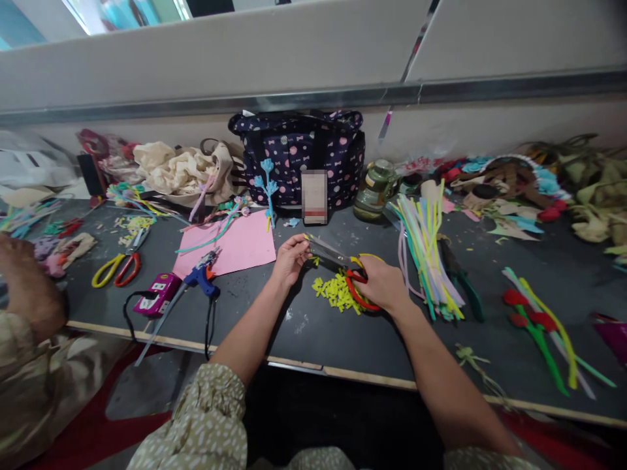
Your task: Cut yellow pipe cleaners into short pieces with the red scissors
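My right hand (385,282) is wrapped round the red and yellow handles of a pair of scissors (337,256), whose blades point left toward my left hand. The fingers of my left hand (292,256) are pinched together at the blade tips, on a small yellow piece (307,237). Below the blades lies a pile of short yellow pieces (337,292) on the dark table (304,333). A bundle of pastel fuzzy stems (428,251) lies to the right of my right hand.
A spotted dark bag (294,153) stands at the back beside a green jar (376,190). Left are a pink sheet (240,245), a blue glue gun (198,277), other scissors (122,264) and a person's arm (32,287). Red flowers (531,316) lie right.
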The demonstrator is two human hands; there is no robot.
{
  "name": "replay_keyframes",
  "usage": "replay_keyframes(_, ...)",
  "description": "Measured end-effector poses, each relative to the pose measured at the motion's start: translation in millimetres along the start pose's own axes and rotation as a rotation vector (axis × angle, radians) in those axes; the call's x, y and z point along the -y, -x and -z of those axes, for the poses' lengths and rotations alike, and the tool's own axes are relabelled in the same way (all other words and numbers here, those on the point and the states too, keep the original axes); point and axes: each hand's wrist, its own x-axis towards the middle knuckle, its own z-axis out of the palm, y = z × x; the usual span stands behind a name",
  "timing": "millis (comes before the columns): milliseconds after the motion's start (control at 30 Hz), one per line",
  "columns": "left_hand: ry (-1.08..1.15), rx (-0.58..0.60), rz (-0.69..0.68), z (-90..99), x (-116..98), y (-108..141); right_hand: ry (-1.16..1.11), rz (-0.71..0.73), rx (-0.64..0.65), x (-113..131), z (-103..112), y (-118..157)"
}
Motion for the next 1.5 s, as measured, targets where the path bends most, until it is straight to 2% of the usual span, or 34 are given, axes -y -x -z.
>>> replay_keyframes(100,-0.114,-0.031,-0.047,0.0,-1,0,0.005,-0.021,-0.038,-2,-3,0)
replay_keyframes(200,-0.336,-0.056,-0.146,2.6,0,-1,0.007,-0.034,-0.06,-4,-4,0)
replay_keyframes(367,-0.779,-0.007,-0.281,11.3,6,-4,0.017,-0.05,-0.066,-8,-5,-1)
replay_keyframes(467,-0.963,0.022,-0.325,14.1,9,-4,0.017,-0.046,-0.076,-9,-8,-1)
replay_keyframes(567,-1.033,-0.001,-0.398,11.6,7,-2,0.022,-0.046,-0.083,-11,-10,-1)
replay_keyframes(733,-0.903,-0.13,-0.674,0.6,-2,8,0.047,-0.053,-0.069,-10,-9,0)
replay_keyframes(800,-0.975,-0.066,-0.749,-2.6,-4,13,0.057,-0.041,-0.06,-9,-8,0)
replay_keyframes(933,-1.288,0.179,-0.796,-2.6,-1,15,0.065,-0.016,-0.067,-7,-7,1)
replay_keyframes(1033,-1.45,0.175,-0.781,3.1,3,10,0.074,-0.014,-0.079,-6,-7,1)
replay_keyframes(1133,-1.47,0.034,-0.755,11.5,3,4,0.082,-0.025,-0.078,-6,-8,0)
replay_keyframes(1267,-1.322,-0.122,-0.666,20.5,1,-5,0.071,-0.069,-0.093,-8,-10,0)
replay_keyframes(1433,-1.012,-0.166,-0.646,19.0,0,-7,0.049,-0.123,-0.145,-8,-7,-2)
replay_keyframes(1500,-0.969,-0.127,-0.634,14.4,0,-3,0.042,-0.145,-0.155,-7,-4,-2)
